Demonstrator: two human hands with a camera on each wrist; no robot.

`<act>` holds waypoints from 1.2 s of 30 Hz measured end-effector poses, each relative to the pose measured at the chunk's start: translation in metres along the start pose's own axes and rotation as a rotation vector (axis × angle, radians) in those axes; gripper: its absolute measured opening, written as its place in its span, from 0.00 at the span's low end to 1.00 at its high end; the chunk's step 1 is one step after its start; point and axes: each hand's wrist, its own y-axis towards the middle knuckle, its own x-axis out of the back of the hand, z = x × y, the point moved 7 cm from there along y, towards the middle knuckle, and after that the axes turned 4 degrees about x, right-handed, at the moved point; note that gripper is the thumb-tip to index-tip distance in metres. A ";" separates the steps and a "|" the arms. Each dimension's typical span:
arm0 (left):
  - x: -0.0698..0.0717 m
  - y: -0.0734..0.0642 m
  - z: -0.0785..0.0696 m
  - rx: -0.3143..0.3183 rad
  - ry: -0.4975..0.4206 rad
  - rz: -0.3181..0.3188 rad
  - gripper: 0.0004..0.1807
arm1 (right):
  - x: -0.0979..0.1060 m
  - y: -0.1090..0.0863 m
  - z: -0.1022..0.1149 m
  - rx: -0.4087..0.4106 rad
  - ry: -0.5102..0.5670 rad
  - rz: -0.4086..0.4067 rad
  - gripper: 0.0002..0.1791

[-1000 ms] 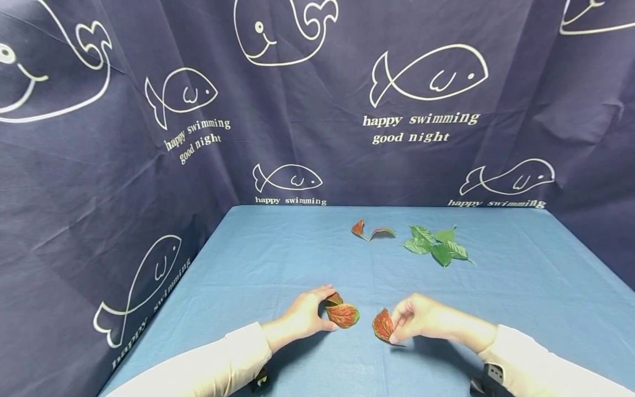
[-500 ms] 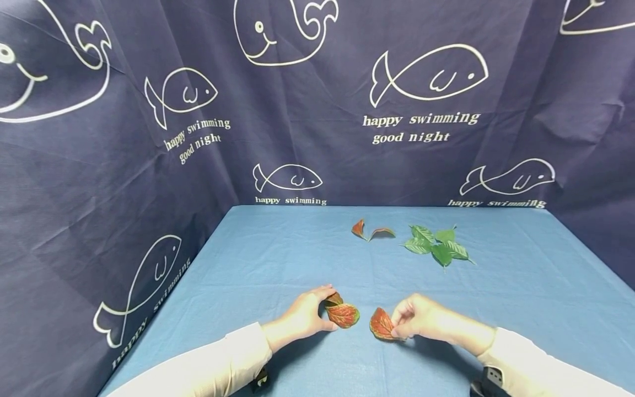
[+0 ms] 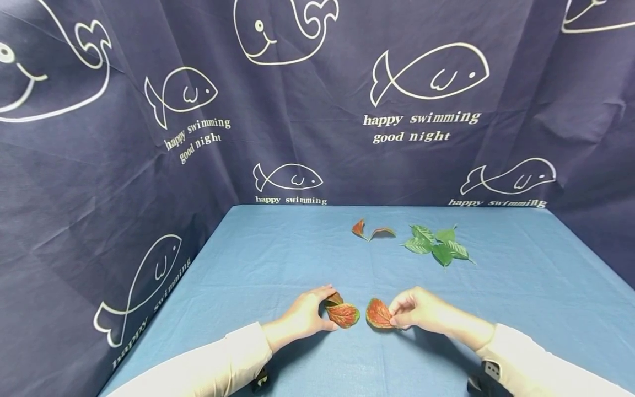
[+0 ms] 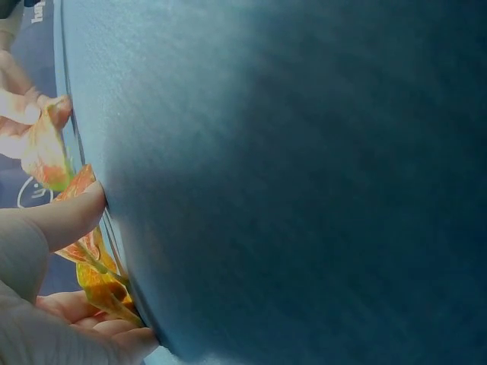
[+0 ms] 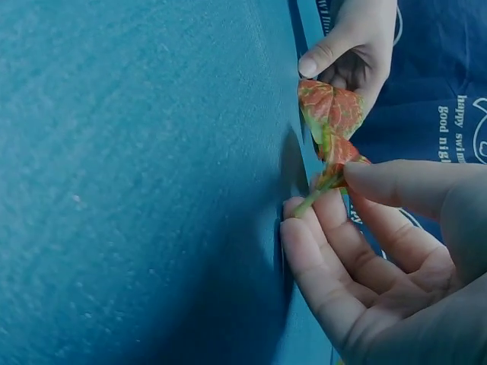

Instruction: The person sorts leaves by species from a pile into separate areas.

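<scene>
In the head view my left hand (image 3: pixel 305 314) rests on the blue tabletop beside two red-and-green leaves. Its thumb touches the larger front leaf (image 3: pixel 344 315), and its fingers lie at the smaller leaf (image 3: pixel 334 298) behind. The left wrist view shows the thumb and fingertips spread apart along these leaves. To the right, my right hand (image 3: pixel 423 310) pinches a third red leaf (image 3: pixel 378 314) near its stem, between thumb and fingers. A narrow gap separates that leaf's left edge from the front leaf. In the right wrist view the pinched stem (image 5: pixel 310 202) points out across the fingers.
Two curled red leaves (image 3: pixel 382 231) lie farther back on the blue cloth (image 3: pixel 278 248). Right of them, several green leaves (image 3: pixel 441 245) form a star-like cluster. A dark curtain (image 3: pixel 317 132) with white fish drawings hangs behind and at the sides.
My right hand has shifted the pinched leaf left and slightly away from me, turning it so its tip lies closer to the two leaves. The left hand has stayed in place.
</scene>
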 end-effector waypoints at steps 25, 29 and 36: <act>-0.003 0.004 0.003 -0.018 0.017 -0.006 0.40 | 0.037 0.044 0.021 -0.056 -0.046 -0.142 0.12; -0.002 0.004 0.003 -0.020 0.023 -0.008 0.40 | 0.039 0.049 0.020 -0.082 -0.041 -0.152 0.12; -0.001 0.003 0.003 -0.018 0.013 -0.003 0.40 | 0.046 0.062 0.015 -0.112 -0.040 -0.199 0.12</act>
